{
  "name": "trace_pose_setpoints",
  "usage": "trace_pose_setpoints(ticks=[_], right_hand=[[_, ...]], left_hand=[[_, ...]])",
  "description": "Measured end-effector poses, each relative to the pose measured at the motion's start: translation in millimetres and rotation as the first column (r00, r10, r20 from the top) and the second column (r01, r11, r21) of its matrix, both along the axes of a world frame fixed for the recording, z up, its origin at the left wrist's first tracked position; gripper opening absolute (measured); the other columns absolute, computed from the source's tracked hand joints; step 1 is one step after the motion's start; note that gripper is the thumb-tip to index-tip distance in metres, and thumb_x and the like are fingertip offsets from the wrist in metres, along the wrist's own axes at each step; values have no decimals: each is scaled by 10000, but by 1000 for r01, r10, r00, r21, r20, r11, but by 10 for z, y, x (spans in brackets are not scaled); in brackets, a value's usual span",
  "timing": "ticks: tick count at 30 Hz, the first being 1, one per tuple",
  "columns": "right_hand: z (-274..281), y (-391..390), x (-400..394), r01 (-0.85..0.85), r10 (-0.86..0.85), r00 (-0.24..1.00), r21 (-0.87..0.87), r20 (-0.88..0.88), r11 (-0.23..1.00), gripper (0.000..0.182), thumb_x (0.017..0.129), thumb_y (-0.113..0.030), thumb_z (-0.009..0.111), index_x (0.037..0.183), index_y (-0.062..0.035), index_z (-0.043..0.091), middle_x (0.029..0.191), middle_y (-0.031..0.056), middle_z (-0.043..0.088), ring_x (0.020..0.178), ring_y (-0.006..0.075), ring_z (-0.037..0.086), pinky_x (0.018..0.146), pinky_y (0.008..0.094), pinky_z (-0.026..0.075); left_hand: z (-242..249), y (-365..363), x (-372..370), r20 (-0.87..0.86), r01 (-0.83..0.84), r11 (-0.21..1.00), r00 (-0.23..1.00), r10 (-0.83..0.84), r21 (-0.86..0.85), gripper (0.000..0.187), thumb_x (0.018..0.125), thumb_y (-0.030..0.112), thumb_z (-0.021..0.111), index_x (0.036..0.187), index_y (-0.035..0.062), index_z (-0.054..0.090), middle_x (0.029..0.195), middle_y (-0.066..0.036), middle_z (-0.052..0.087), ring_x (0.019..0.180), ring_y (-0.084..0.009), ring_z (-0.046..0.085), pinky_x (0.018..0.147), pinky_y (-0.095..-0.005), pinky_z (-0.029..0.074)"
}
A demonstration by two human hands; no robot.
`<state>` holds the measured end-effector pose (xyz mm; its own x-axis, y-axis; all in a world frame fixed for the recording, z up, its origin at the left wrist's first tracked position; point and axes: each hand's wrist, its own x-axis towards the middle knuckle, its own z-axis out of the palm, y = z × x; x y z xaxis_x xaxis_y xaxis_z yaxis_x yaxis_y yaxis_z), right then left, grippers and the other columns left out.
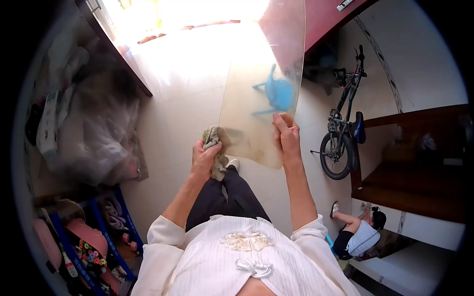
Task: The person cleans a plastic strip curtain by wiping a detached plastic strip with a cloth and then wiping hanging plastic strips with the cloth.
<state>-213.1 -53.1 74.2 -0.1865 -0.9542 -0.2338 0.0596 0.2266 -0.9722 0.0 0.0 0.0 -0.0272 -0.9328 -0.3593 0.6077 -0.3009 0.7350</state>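
A clear, slightly yellowish plastic sheet [249,106] hangs in front of me, stretching up toward the bright doorway. My right hand [287,133] pinches its right edge, thumb on the near face. In my left hand [204,157] is a bunched, grey-green cloth [212,143], held at the sheet's lower left edge. The fingers of the left hand wrap round the cloth, and part of it hangs below them. Through the sheet shows a blue plastic chair [279,93], blurred, standing on the floor beyond.
A bicycle [340,123] stands at the right by dark wooden furniture [410,172]. Below it a person [360,234] sits low. Plastic-covered goods [98,123] fill the left side, above a blue-framed rack [94,241] of odds and ends. Pale floor tiles [173,98] lie ahead.
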Motion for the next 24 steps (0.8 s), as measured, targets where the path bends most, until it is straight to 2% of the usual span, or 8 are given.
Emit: trace_pose_setpoints(ticks=[6, 9, 11, 12, 14, 17, 21, 24], right_hand=[[108, -177, 66, -265, 220, 943, 162, 250, 951, 310, 924, -238, 542, 1124, -13, 620, 554, -80, 415, 409, 13, 292, 380, 182, 227], [-3, -351, 99, -471, 405, 862, 185, 306, 863, 342, 963, -240, 472, 1166, 9, 588, 715, -17, 580, 557, 55, 522, 496, 174, 399], [-11, -328, 331, -294, 207, 859, 120, 468, 948, 362, 979, -238, 435, 1186, 30, 564, 1057, 77, 636, 908, 198, 642, 776, 255, 503], [-139, -366, 304, -365, 297, 800, 31, 521, 930, 380, 994, -249, 392, 1206, 30, 539, 1317, 138, 501, 1166, 340, 524, 979, 391, 436], [-138, -391, 435, -366, 283, 731, 7, 621, 931, 399, 998, -266, 373, 1227, 29, 515, 1306, 137, 509, 1180, 341, 509, 982, 414, 429], [-93, -452, 614, -325, 237, 662, -13, 710, 946, 448, 1007, -314, 321, 1269, 26, 452, 1305, 152, 501, 1232, 355, 448, 999, 477, 401], [31, -472, 795, -212, 79, 652, 82, 754, 974, 424, 1007, -323, 320, 1245, -3, 463, 1280, 150, 520, 1224, 286, 465, 1012, 451, 397], [315, -517, 766, -120, -25, 720, 161, 693, 980, 408, 1008, -331, 314, 1258, -43, 458, 1268, 109, 538, 1211, 231, 476, 1040, 436, 374]], left_hand=[[102, 55, 197, 88, -134, 991, 987, 132, 7, 204, 826, 46, 631, 1022, 16, 586, 903, -24, 622, 737, -84, 589, 673, -253, 503], [140, 43, 236, 20, -195, 981, 981, 194, 16, 191, 828, 54, 635, 1009, 18, 584, 888, -16, 616, 729, -76, 582, 671, -243, 501], [89, 39, 289, 159, -239, 971, 958, 239, -24, 210, 840, 110, 643, 1005, 3, 570, 861, -46, 610, 733, -137, 592, 670, -284, 498], [127, 50, 286, 155, -266, 964, 951, 267, -27, 210, 840, 110, 643, 1005, 3, 570, 861, -46, 610, 733, -137, 592, 670, -284, 498], [314, 41, 305, 832, -239, 913, 383, 402, -331, 228, 872, 172, 609, 987, -16, 553, 848, -106, 595, 744, -239, 593, 674, -342, 484], [534, 62, 38, 722, -191, 851, 458, 518, -490, 221, 878, 195, 579, 939, -14, 540, 831, -172, 558, 764, -347, 575, 676, -405, 468], [786, -361, -427, 828, 178, 813, 224, 514, -554, 119, 803, 114, 594, 820, 28, 512, 742, -169, 542, 724, -372, 566, 624, -440, 459], [834, -993, -321, 803, -100, 850, 290, 521, -516, 199, 835, 139, 568, 714, 11, 476, 647, -190, 543, 641, -370, 567, 533, -416, 435]])
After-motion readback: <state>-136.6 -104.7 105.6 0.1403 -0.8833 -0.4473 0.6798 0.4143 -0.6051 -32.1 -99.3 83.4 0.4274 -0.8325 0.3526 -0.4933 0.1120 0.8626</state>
